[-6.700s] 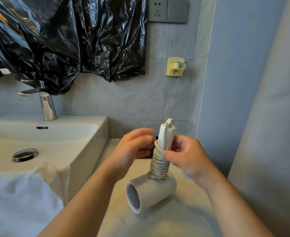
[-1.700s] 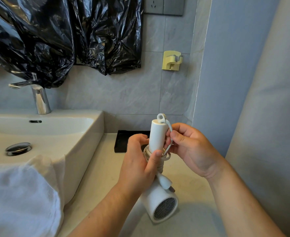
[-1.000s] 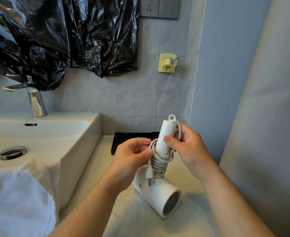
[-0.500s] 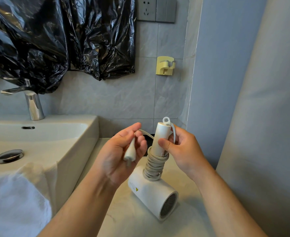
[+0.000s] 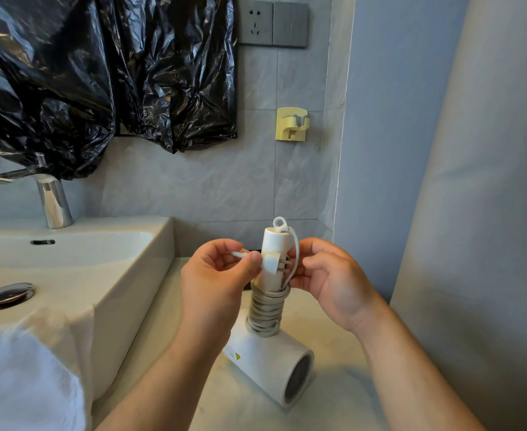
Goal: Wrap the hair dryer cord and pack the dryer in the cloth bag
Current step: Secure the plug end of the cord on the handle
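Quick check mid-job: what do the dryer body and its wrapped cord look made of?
White hair dryer: smooth matte plastic, judging by its even, seamless moulded shell. Pale grey cord coiled round the handle: probably a rubbery or vinyl sheath, since it bends into tight coils without kinking.

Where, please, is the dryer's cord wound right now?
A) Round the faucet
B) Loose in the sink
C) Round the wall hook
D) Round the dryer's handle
D: the cord sits in tight coils on the lower handle of the dryer, and the left hand pinches the plug beside it.
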{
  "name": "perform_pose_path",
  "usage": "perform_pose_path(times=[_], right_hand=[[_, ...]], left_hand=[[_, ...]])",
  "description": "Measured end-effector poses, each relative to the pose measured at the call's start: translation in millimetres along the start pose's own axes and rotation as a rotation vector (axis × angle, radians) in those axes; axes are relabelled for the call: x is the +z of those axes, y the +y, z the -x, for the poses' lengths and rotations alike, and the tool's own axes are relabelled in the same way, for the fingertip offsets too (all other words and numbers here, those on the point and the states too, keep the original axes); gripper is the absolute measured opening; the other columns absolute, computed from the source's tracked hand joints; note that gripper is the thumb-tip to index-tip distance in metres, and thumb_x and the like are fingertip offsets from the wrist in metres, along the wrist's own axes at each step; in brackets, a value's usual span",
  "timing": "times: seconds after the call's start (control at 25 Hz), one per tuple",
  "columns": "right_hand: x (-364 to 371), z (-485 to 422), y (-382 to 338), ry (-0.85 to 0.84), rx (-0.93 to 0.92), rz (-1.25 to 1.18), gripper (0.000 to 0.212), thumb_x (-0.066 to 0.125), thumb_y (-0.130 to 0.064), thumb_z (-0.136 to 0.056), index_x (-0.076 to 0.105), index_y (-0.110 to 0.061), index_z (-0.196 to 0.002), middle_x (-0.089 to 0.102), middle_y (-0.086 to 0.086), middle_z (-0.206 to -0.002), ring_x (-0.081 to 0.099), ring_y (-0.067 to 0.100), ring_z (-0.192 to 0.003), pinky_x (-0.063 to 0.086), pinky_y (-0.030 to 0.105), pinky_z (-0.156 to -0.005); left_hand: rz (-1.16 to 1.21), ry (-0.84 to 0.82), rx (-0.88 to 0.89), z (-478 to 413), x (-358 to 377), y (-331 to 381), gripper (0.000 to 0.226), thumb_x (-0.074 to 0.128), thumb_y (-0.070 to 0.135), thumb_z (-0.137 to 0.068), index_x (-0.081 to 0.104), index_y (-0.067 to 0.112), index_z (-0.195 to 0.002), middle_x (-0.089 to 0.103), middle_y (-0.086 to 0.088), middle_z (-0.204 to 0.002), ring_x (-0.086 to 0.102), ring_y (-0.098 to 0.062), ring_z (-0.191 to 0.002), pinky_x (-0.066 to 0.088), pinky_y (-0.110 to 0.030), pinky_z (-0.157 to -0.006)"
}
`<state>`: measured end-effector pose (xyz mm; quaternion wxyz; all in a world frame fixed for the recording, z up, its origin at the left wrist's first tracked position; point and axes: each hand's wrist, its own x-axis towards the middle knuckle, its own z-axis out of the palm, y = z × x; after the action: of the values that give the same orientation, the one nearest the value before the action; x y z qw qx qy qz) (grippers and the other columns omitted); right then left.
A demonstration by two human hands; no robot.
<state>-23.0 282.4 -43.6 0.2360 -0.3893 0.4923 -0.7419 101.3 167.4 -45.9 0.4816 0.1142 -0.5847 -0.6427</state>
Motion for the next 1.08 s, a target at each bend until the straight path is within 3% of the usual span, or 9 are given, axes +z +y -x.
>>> perform_pose_path(times=[0.2,0.36,0.52,0.64,0.76,0.88,1.08], right_hand=[[3.4,3.4,-1.5,-0.075,-0.02,0.021,0.029,0.047,-0.009,-0.069,0.063,-0.001,-0.091,0.068,0.012,-0.079,0.064,0.02,-0.071,0.053,0.027,-0.063],[7.4,4.6,3.5,-0.032,-0.081,0.219,0.019,0.069,-0.009,-0.081,0.063,-0.002,-0.098,0.069,0.027,-0.095,0.067,0.024,-0.085,0.056,0.037,-0.078],[10.0,3.3,4.7,0.088,-0.091,0.288,0.007,0.066,-0.007,-0.086,0.064,-0.006,-0.092,0.064,0.015,-0.078,0.058,0.019,-0.07,0.05,0.027,-0.062],[10.8,3.5,5.2,0.123,-0.079,0.285,0.009,0.067,-0.011,-0.085,0.066,-0.019,-0.081,0.063,0.011,-0.075,0.054,0.022,-0.068,0.047,0.032,-0.061],[9.7,4.8,4.7,0.108,-0.062,0.258,0.013,0.067,-0.017,-0.08,0.067,-0.027,-0.072,0.064,0.01,-0.077,0.056,0.024,-0.073,0.048,0.036,-0.066],[11.6,5.0,5.4,0.122,-0.1,0.318,0.002,0.064,-0.007,-0.088,0.064,-0.005,-0.089,0.065,0.016,-0.08,0.059,0.023,-0.073,0.053,0.033,-0.066],[18.5,6.8,1.7,0.111,-0.16,0.368,0.012,0.056,0.0,-0.091,0.068,-0.002,-0.093,0.071,0.022,-0.089,0.071,0.024,-0.077,0.06,0.035,-0.07]], left_hand=[[-0.227,0.071,0.144,15.3,8.9,3.7,0.035,0.087,0.012,-0.068,0.055,0.021,-0.08,0.063,0.007,-0.068,0.056,-0.001,-0.054,0.05,-0.016,-0.055],[-0.222,0.114,0.198,20.3,10.9,3.1,0.036,0.086,0.018,-0.068,0.051,0.022,-0.074,0.06,0.01,-0.064,0.05,-0.002,-0.051,0.045,-0.014,-0.051],[-0.324,0.105,0.248,16.0,5.1,-1.1,0.034,0.085,0.027,-0.065,0.051,0.022,-0.065,0.045,0.017,-0.052,0.037,-0.003,-0.049,0.033,-0.011,-0.048],[-0.446,0.095,0.365,9.8,2.0,-9.3,0.028,0.076,0.041,-0.059,0.051,0.029,-0.058,0.047,0.012,-0.069,0.047,-0.006,-0.062,0.037,-0.013,-0.056],[-0.532,-0.042,0.384,10.4,4.0,-16.8,0.024,0.077,0.033,-0.065,0.053,0.029,-0.064,0.055,0.009,-0.074,0.057,-0.013,-0.073,0.044,-0.02,-0.061],[-0.511,-0.107,0.328,11.9,2.2,-18.9,0.02,0.08,0.023,-0.075,0.061,0.03,-0.074,0.066,0.013,-0.077,0.062,-0.009,-0.071,0.049,-0.022,-0.063],[-0.507,-0.033,0.342,12.1,2.4,-18.1,0.022,0.08,0.019,-0.075,0.061,0.031,-0.075,0.066,0.017,-0.081,0.062,-0.009,-0.069,0.049,-0.02,-0.058]])
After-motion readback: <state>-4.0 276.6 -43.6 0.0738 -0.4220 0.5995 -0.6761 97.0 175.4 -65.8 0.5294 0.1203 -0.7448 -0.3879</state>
